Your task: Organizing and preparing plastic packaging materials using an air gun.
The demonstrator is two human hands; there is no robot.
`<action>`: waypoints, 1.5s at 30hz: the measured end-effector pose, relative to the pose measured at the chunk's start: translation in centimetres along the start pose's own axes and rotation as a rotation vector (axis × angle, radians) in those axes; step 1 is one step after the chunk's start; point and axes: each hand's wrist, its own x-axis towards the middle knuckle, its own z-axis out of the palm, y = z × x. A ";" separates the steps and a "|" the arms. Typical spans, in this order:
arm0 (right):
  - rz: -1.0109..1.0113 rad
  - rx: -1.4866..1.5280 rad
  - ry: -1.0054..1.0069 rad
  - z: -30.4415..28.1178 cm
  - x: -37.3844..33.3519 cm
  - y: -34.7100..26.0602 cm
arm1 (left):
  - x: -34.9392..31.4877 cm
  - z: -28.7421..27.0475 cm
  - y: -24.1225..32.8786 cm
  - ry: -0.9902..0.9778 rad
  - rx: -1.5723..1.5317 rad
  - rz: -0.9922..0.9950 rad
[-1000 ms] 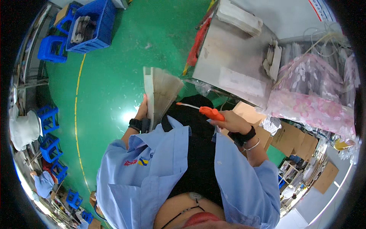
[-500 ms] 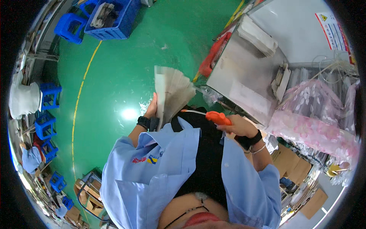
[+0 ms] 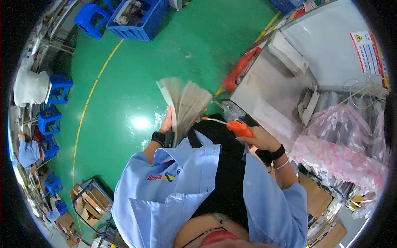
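Note:
My left hand (image 3: 167, 121) grips the lower left edge of a stack of thin greyish-white sheets (image 3: 191, 103). The sheets spread upward like a fan, split into two bunches, and their upper ends are smeared by motion. My left fingers are mostly behind the stack. In my right hand (image 3: 264, 138) is an orange air blow gun (image 3: 240, 129), its fingers wrapped round the body. The gun's thin, bent nozzle (image 3: 215, 120) points left at the lower part of the sheets, a short gap away from them.
To the right stands a metal worktable (image 3: 264, 89) with a white stack (image 3: 288, 53) on it. Pink-patterned plastic sheeting (image 3: 339, 155) hangs nearby. A blue crate (image 3: 134, 29) and blue stools (image 3: 92, 20) stand on the green floor. Another person's blue sleeve (image 3: 29, 153) shows at far left.
The fan of sheets has parted, with one bunch leaning further left. My right hand still holds the blow gun in nearly the same place. The whole view has shifted slightly.

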 end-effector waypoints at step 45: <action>-0.773 -0.100 0.519 -9.0 -6.5 -1.8 | 0.3 30.5 17.5 0.025 0.610 0.190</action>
